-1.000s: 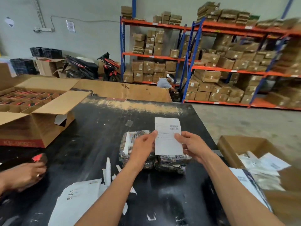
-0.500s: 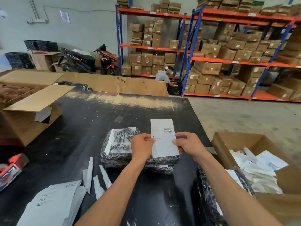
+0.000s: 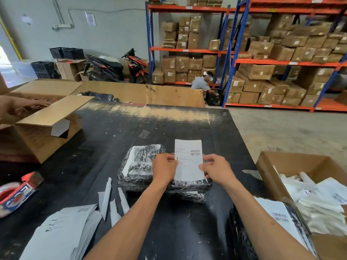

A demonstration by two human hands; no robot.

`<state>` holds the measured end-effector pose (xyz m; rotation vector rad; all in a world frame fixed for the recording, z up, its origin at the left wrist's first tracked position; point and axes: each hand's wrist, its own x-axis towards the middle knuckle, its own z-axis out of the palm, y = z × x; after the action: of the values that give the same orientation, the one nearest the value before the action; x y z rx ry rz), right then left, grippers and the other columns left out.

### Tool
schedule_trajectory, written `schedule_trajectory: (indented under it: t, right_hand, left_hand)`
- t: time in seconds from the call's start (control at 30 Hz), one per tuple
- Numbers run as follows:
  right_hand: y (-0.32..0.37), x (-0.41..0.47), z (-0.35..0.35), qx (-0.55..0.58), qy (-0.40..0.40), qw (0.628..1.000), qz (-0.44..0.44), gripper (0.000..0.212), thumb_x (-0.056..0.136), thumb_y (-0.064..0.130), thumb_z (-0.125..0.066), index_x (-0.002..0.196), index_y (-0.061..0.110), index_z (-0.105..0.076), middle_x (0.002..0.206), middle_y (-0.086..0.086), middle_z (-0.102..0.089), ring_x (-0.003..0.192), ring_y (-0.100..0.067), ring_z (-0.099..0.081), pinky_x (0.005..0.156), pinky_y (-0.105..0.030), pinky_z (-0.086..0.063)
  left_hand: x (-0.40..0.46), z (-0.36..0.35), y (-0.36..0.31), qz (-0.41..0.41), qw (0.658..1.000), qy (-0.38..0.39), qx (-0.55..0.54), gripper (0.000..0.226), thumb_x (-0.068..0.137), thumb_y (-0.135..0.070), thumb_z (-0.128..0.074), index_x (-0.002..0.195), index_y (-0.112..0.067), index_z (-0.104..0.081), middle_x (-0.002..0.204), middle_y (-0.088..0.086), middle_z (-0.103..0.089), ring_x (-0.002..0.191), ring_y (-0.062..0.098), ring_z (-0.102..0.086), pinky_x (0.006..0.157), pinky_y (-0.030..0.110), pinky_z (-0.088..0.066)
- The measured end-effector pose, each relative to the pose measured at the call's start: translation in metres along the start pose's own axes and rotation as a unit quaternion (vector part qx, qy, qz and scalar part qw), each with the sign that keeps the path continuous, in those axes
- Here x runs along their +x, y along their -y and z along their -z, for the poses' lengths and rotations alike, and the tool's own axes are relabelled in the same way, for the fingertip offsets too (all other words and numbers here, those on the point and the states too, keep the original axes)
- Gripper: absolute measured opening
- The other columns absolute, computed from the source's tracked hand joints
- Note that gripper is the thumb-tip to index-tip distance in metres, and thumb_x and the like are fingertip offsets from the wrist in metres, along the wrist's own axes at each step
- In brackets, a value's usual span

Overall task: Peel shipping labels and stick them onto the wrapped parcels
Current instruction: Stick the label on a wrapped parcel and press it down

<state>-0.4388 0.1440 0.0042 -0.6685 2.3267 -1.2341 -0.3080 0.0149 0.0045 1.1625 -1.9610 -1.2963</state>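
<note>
1. Label [image 3: 189, 162] pinched at both side edges, left hand [image 3: 165, 169] & right hand [image 3: 216, 169], held just over right parcel [image 3: 189, 188] on table [image 3: 169, 126]; not stuck yet.
2. Done, judging by looks: left parcel [image 3: 140, 166] has white sheet on top; another labelled parcel [image 3: 281, 218] near right.
3. Left: press this one down; more sheets [image 3: 62, 231] wait near left.

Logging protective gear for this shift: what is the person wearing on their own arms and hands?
Nothing shows. The left hand and right hand are bare, with no gloves, and no rings or watch visible. Both forearms are uncovered to the frame's bottom edge; no sleeves appear.
</note>
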Motion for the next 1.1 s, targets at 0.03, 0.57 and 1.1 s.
schedule_trajectory:
  t: [0.03,0.57,1.1]
  right_hand:
    - [-0.001,0.000,-0.001,-0.004,-0.001,1.000,0.002,0.023,0.088,0.015,-0.075,0.106,0.023,-0.065,0.090,0.002,-0.076,0.088,-0.019,-0.074,0.088,-0.045,-0.060]
    - [-0.012,-0.025,-0.036,-0.245,-0.012,0.928,0.280,0.035,0.103,0.026,-0.054,0.136,0.021,-0.064,0.147,0.002,-0.056,0.136,-0.021,-0.050,0.108,-0.039,-0.045]
    - [0.032,0.056,-0.059,-0.449,0.195,0.865,0.107,0.056,0.099,0.068,-0.007,0.155,0.060,-0.006,0.172,0.010,-0.005,0.158,-0.027,0.005,0.121,-0.059,0.015]
  left_hand:
    - [0.001,-0.001,0.000,0.000,1.000,0.000,0.004,0.015,0.090,-0.009,-0.071,0.103,-0.007,-0.077,0.098,0.006,-0.078,0.090,0.020,-0.071,0.081,0.033,-0.057]
    - [-0.012,-0.015,0.045,-0.245,0.928,-0.092,0.265,0.035,0.096,-0.008,-0.056,0.129,0.004,-0.063,0.132,0.021,-0.061,0.125,0.037,-0.056,0.106,0.047,-0.045]
    - [-0.002,-0.013,0.068,-0.280,0.910,-0.120,0.282,0.040,0.092,-0.018,-0.046,0.115,0.001,-0.073,0.119,0.012,-0.073,0.124,0.030,-0.060,0.111,0.037,-0.036]
